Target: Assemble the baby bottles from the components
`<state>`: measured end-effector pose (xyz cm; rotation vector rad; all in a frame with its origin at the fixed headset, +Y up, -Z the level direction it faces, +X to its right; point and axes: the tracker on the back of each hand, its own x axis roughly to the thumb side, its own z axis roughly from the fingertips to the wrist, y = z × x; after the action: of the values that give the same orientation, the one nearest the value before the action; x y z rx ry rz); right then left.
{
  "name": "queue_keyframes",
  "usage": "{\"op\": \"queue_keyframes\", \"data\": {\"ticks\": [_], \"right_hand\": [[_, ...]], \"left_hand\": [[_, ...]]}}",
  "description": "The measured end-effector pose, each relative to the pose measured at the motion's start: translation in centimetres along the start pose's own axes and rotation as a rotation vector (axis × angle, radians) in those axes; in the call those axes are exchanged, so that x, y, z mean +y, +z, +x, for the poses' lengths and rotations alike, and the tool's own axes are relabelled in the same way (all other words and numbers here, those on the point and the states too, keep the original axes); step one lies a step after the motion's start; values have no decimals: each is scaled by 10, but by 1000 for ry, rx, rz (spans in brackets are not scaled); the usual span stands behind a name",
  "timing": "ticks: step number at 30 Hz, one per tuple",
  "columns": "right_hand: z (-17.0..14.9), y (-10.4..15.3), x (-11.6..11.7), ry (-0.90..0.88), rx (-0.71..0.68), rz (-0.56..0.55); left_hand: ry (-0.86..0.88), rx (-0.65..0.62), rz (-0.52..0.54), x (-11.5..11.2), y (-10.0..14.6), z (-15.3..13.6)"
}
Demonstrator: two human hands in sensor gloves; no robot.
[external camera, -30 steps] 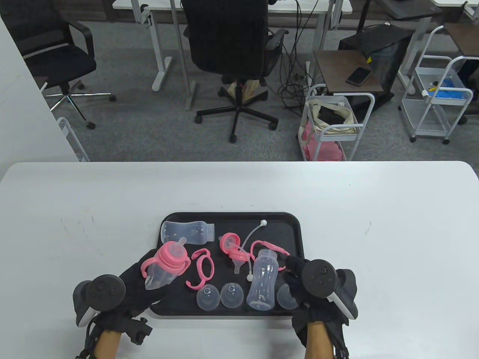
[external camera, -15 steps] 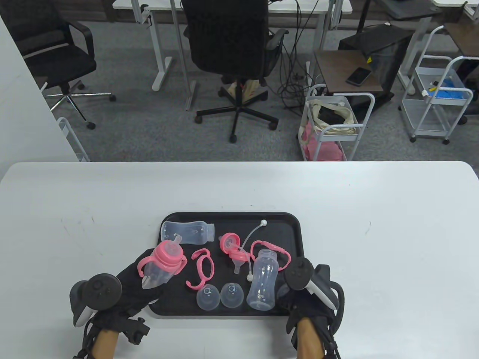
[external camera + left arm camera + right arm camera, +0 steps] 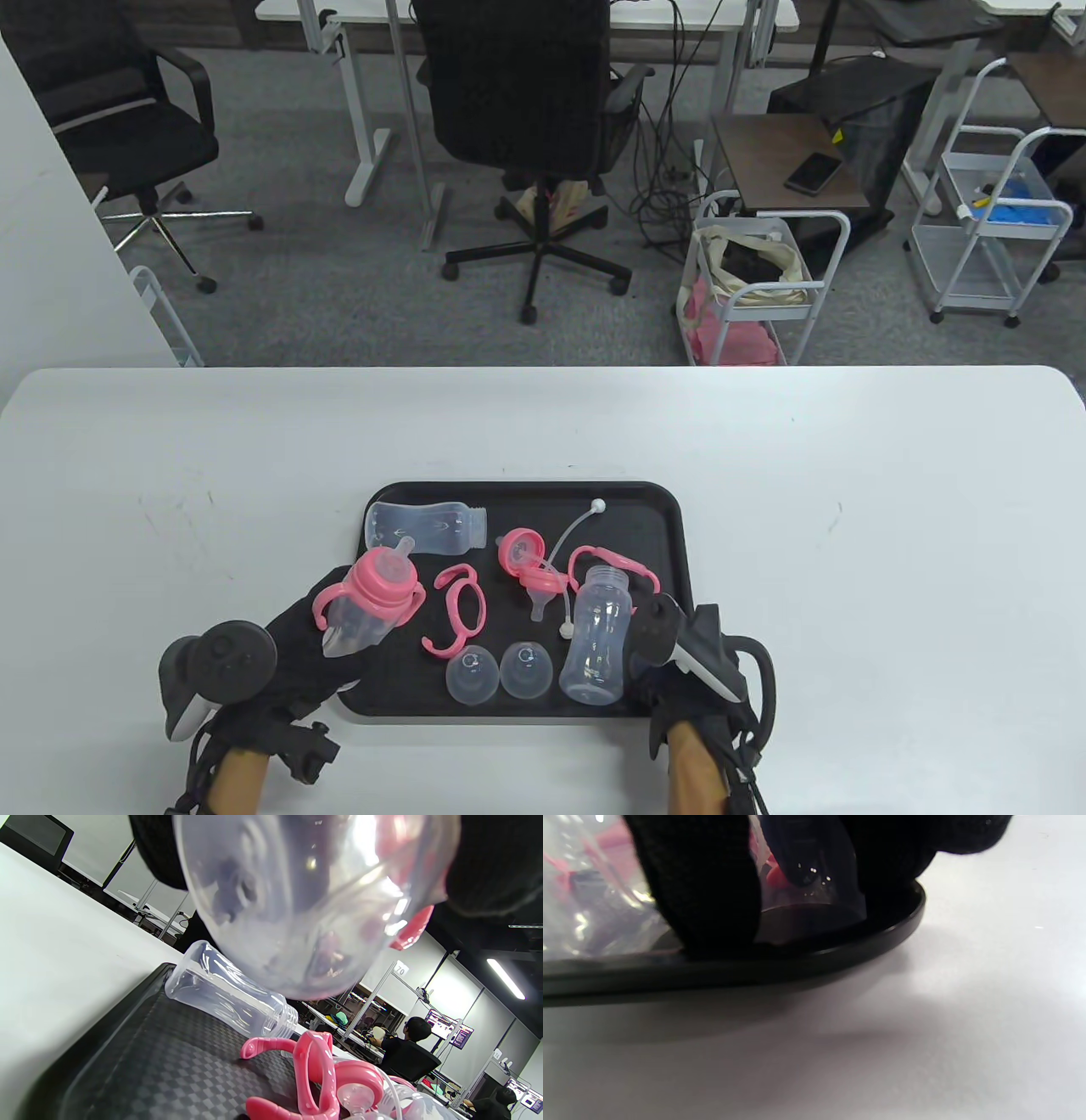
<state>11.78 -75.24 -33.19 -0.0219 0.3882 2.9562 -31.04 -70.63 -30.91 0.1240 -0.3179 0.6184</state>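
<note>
My left hand (image 3: 335,624) grips an assembled bottle (image 3: 369,607) with a pink collar and handles, tilted above the black tray's (image 3: 526,497) front left corner; its clear base fills the left wrist view (image 3: 305,899). My right hand (image 3: 652,671) is at the tray's front right corner. In the right wrist view its fingers (image 3: 704,887) close around a clear dome cap (image 3: 814,895) that sits on the tray (image 3: 797,950). An open clear bottle (image 3: 598,637) stands upright just left of this hand.
On the tray lie a clear bottle on its side (image 3: 424,526), a loose pink handle ring (image 3: 458,607), a pink collar with nipple and straw (image 3: 530,569), another pink handle ring (image 3: 594,556) and two clear caps (image 3: 471,675) (image 3: 524,669).
My right hand has drawn back from the pink handle ring toward the tray's front right corner and come down around the clear cap. My left hand with its bottle has shifted slightly left.
</note>
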Motion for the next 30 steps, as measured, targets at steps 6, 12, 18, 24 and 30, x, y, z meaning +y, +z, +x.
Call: {"op": "queue_keyframes", "data": {"ticks": [6,12,18,24,30], "right_hand": [[-19,7,-13,-199,1,7],[-39,28,-37,-351,-18,-147],[-22,35,-47,-694,-287,-254],[16,37,-45,-915,-546,-282],[44,40,-41,-992,-663,-280]], "left_hand": [[-9,1,-9,-1,0,0],[-38,-15,-10,-5,-1,5],[-113,-64,-36,-11,-3,20],[-168,-104,-73,-20,-4,33],[-242,-144,-101,-30,-4,46]]}}
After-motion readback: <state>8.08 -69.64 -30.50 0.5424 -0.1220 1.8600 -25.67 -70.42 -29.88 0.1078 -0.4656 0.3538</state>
